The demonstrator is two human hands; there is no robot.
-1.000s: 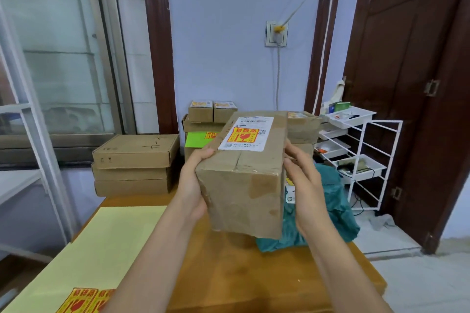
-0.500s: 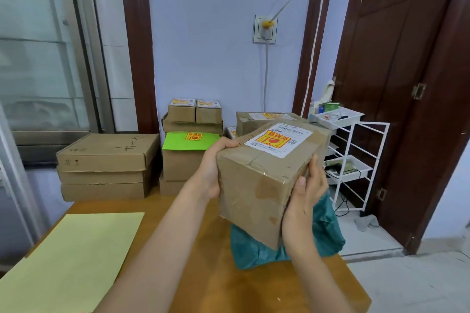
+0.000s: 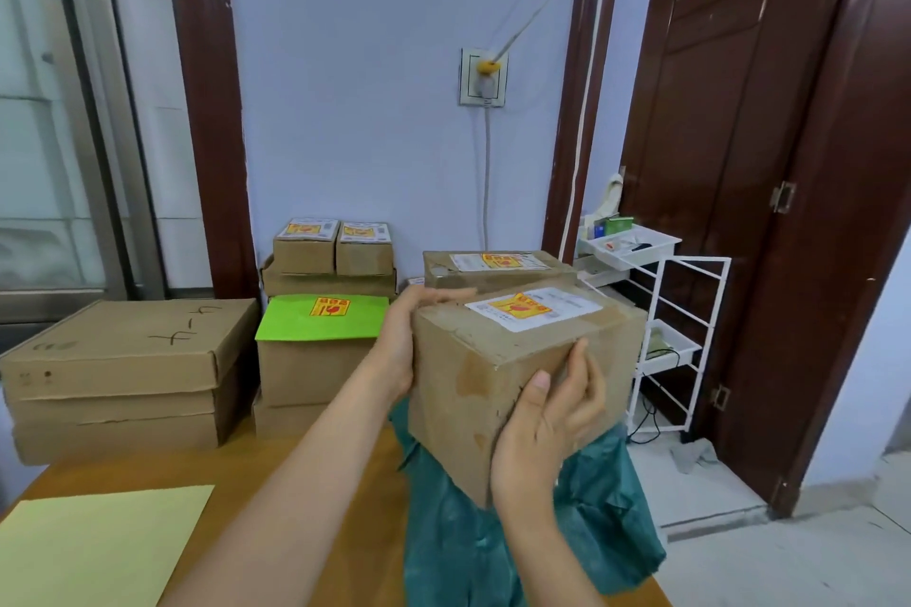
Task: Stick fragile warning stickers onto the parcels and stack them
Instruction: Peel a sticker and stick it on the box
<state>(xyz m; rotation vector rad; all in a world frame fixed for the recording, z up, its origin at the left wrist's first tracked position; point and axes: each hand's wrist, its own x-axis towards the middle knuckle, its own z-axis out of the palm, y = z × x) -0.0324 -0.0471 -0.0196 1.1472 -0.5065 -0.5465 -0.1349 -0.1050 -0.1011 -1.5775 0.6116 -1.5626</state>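
Note:
I hold a brown cardboard parcel [image 3: 473,375] in the air above the table's right side, turned corner-on toward me. A yellow fragile sticker [image 3: 522,307] sits on the white label on its top. My left hand [image 3: 402,340] grips its far left edge, and my right hand [image 3: 547,429] grips its near right corner from below. Just behind it lies another stickered parcel [image 3: 493,269]. Further left stands a stack of stickered parcels [image 3: 330,256], with a green-topped box [image 3: 315,360] in front.
A teal plastic bag [image 3: 498,542] lies under the held parcel on the wooden table [image 3: 296,458]. Flat brown boxes [image 3: 123,375] are stacked at the left. A yellow sheet [image 3: 93,547] lies at the near left. A white wire rack [image 3: 675,340] stands right of the table by a dark door.
The parcel has moved right and farther from me and turned corner-on. My right hand has slid from its side to under its near corner. The view has swung so the sticker sheet has dropped out of sight.

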